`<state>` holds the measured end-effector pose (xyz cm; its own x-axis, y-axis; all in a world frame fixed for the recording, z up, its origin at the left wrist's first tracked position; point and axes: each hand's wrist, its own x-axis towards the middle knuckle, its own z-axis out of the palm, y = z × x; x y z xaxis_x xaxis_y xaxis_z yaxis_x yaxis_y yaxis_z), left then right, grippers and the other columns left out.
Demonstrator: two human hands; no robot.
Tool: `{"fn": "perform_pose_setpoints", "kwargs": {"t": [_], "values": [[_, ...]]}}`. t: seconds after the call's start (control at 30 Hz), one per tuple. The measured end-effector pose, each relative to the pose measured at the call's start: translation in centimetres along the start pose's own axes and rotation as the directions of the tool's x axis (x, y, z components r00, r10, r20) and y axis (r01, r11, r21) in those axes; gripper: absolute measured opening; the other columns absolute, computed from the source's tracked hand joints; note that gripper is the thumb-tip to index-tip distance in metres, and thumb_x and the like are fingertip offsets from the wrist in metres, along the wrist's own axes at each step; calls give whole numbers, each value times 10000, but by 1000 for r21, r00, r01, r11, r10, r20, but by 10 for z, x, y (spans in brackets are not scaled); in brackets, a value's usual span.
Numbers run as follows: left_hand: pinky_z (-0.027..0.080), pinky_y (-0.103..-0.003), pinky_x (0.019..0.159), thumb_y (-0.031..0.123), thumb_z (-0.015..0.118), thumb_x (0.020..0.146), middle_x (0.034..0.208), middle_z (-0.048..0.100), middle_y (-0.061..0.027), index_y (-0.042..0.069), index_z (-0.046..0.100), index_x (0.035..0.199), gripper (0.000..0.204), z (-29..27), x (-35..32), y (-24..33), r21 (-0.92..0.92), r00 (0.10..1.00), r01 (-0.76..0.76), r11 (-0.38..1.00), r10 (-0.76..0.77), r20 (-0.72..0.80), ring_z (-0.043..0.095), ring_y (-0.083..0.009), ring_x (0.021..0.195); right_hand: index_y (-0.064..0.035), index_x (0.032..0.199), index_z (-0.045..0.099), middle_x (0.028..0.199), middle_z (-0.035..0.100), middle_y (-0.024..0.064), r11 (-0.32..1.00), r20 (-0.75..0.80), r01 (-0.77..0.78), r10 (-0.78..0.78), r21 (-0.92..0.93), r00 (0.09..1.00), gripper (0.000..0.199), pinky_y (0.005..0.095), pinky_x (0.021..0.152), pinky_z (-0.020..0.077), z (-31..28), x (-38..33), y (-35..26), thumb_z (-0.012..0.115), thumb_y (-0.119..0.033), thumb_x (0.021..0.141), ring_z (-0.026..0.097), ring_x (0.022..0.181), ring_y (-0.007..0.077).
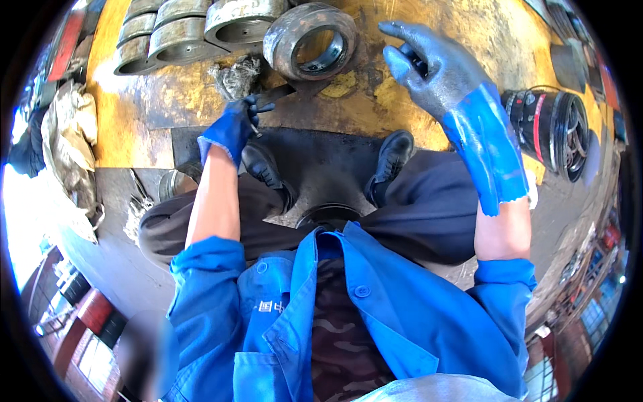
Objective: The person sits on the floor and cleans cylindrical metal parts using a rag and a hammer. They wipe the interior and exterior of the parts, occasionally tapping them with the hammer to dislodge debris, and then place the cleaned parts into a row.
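Observation:
My left hand (231, 128), in a short blue glove, is closed around a dark flat-bladed tool (282, 92). Its blade points toward the base of a thick metal ring (276, 48), and the grip is mostly covered by my fingers. A crumpled grey rag (238, 77) lies just beyond that hand. My right hand (429, 67) wears a long glove, dark over the fingers and blue at the cuff. It hovers to the right of the ring, thumb and forefinger apart, holding nothing.
Several metal rings (179, 41) stand in rows at the far left of the stained yellow work surface (482, 27). To the right lies a black cylindrical part with a red band (538, 124). A pale cloth (70, 134) hangs at the left. My shoes (395, 154) are below the near edge.

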<state>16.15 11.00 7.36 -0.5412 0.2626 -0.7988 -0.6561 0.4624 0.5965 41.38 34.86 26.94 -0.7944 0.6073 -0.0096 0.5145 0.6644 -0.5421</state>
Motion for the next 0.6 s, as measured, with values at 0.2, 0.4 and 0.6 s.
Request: {"fn": "perform_pose_setpoints", "kwargs": {"t": [0.2, 0.4, 0.6], "values": [[406, -221, 446, 250, 443, 1017, 664, 526, 29, 144, 600, 1128, 219, -42, -29, 32, -108, 999, -9, 994, 6, -31, 507, -90, 566, -165, 1313, 599, 911, 695, 133, 997, 7, -42, 42, 62, 999, 396, 369, 755, 546, -7, -8, 9, 621, -326, 951, 676, 805, 245], [403, -294, 438, 216, 429, 995, 604, 524, -8, 105, 625, 913, 239, -34, 30, 19, -87, 996, 73, 994, -77, -41, 478, -148, 488, -152, 1304, 585, 946, 710, 154, 996, 24, 10, -8, -84, 1000, 389, 424, 779, 546, 1, 6, -10, 606, -315, 951, 685, 868, 331], [330, -222, 320, 182, 455, 1012, 484, 395, 59, 133, 582, 1057, 143, -47, -34, 107, -78, 988, 127, 989, -133, -80, 360, -70, 357, -173, 1297, 593, 964, 715, 152, 995, -43, -82, 79, -53, 996, 348, 420, 810, 552, -16, -21, 6, 576, -293, 970, 693, 907, 314]]}}
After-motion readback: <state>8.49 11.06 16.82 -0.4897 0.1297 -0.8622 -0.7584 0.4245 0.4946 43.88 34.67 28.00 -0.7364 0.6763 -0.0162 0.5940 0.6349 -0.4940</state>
